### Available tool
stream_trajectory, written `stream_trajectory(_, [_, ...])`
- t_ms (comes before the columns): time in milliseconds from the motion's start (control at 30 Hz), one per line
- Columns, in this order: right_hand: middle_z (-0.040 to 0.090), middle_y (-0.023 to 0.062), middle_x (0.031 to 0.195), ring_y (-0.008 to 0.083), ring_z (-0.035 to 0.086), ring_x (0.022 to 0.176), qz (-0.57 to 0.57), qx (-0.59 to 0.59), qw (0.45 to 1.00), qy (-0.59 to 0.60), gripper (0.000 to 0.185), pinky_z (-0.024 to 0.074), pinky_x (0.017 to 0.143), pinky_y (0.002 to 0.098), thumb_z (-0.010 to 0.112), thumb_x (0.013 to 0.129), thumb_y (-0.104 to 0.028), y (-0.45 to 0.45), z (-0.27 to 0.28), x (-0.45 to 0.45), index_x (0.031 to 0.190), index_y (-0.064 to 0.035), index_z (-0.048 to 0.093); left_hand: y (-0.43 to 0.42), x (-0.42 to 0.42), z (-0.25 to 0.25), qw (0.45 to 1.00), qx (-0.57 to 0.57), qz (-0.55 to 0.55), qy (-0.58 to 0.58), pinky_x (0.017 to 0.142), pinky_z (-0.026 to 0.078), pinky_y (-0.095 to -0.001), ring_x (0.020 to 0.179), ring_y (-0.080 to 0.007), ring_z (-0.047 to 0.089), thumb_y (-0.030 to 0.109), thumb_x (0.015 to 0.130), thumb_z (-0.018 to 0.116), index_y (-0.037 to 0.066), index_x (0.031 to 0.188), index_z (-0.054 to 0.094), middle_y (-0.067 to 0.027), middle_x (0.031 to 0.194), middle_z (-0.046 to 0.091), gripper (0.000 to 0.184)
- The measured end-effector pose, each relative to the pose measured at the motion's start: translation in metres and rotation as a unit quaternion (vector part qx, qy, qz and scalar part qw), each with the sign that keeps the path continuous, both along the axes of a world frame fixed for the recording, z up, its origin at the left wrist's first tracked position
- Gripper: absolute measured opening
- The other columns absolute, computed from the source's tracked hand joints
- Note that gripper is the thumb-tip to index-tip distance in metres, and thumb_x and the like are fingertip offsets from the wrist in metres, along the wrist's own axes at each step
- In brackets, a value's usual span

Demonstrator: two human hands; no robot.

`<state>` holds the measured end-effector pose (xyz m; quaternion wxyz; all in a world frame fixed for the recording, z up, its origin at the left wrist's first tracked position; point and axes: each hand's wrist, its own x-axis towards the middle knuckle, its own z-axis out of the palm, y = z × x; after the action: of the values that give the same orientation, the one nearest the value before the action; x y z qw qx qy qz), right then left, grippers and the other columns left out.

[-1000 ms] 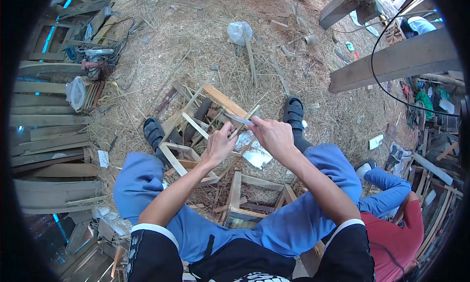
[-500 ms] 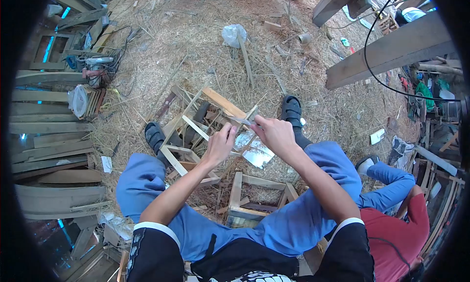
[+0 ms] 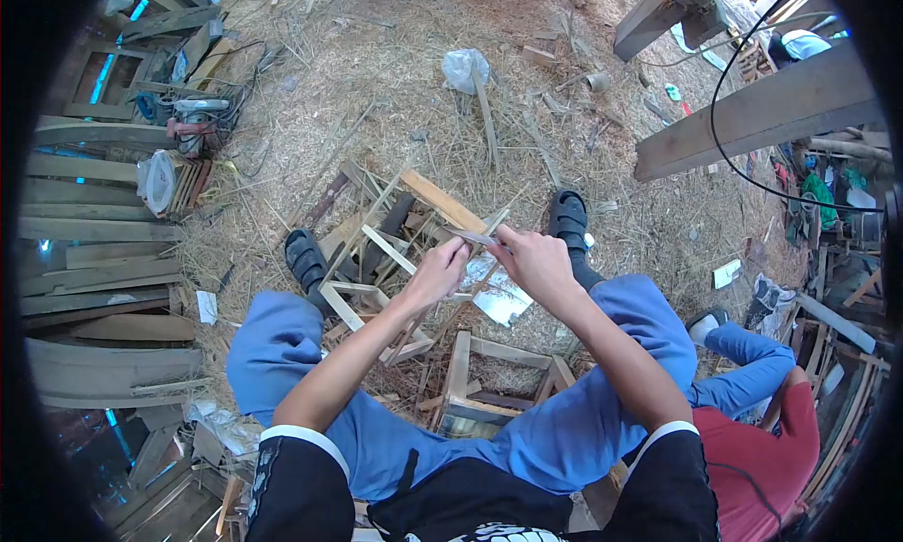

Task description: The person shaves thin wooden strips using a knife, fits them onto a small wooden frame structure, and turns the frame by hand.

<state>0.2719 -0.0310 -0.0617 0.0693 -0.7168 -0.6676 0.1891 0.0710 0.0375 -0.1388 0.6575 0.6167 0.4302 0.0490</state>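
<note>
My right hand is closed around a knife whose blade points left, toward my other hand. My left hand is closed in a pinch just beyond the blade tip, on a thin wooden strip that crosses the blade; its lower part is partly hidden by my fingers. Beneath both hands lies a wooden frame of pale slats. A thicker light-brown wooden bar slants behind the knife. Between my knees stands a second wooden frame.
Straw and shavings cover the ground, with a white sheet below my hands and a plastic bag ahead. Stacked planks line the left. A thick beam juts in from the right. A person in a red shirt sits close at right.
The view has shifted slightly, so the scene sits a little farther right. Both hands stay close together at the knife, and the strip shows more clearly above the blade.
</note>
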Motion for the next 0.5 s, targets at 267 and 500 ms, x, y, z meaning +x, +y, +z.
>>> stream_trajectory(267, [0.068,0.0131,0.075,0.0351,0.07,0.065,0.004,0.009,1.0,0.003,0.028,0.052,0.051,0.0467,0.058,0.104,-0.039,-0.0029,-0.0044,-0.003,0.1,-0.0114,0.057,-0.0005,-0.0002,-0.0004,0.998,0.068,0.004,-0.006,0.067,0.048,-0.0461,0.069,-0.0305,0.065,0.025,0.108,0.047,0.002,0.112,0.056,-0.0157,0.074,0.063,0.025])
stream_trajectory(500, [0.068,0.0114,0.079,0.0323,0.071,0.064,0.017,0.005,0.999,-0.035,0.021,0.0532,0.051,0.044,0.058,0.103,-0.032,-0.0072,0.0002,-0.0044,0.103,-0.0115,0.057,-0.0019,0.0026,-0.0033,0.994,0.105,0.0,0.005,0.068,0.047,-0.0494,0.072,-0.0386,0.065,0.026,0.108,0.047,0.001,0.111,0.055,-0.0211,0.078,0.063,0.026])
